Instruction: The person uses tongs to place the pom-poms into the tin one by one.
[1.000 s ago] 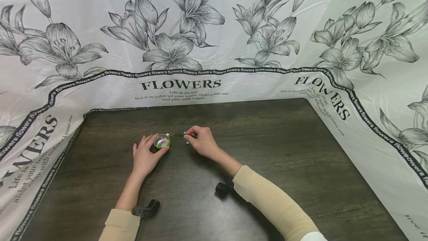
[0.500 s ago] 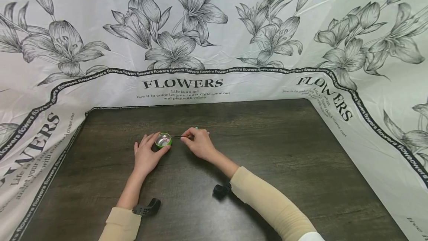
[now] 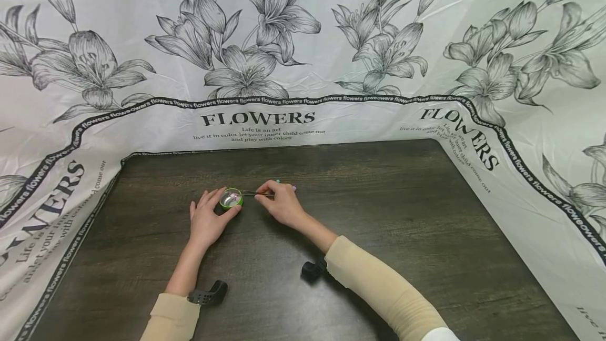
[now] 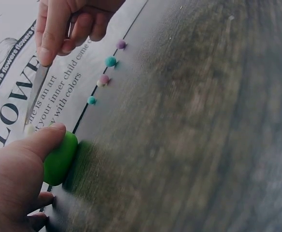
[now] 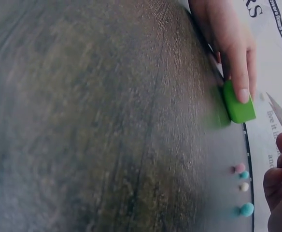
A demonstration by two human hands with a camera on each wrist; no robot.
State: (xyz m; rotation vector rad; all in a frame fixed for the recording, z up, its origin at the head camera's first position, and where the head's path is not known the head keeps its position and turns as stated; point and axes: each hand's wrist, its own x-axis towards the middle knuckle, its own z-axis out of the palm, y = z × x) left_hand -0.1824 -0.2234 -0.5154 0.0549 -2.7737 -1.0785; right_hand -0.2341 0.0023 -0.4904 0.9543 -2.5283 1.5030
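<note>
On dark wood table (image 3: 379, 214), left hand (image 3: 205, 222) grips small green dish (image 3: 231, 199), right hand (image 3: 281, 205) pinches tweezers (image 3: 253, 192) over it, 4 beads (image 4: 105, 72) nearby

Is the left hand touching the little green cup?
Touching. In the left wrist view, the left hand presses its thumb against the side of the green cup; the right wrist view shows a finger lying on its rim too.
</note>
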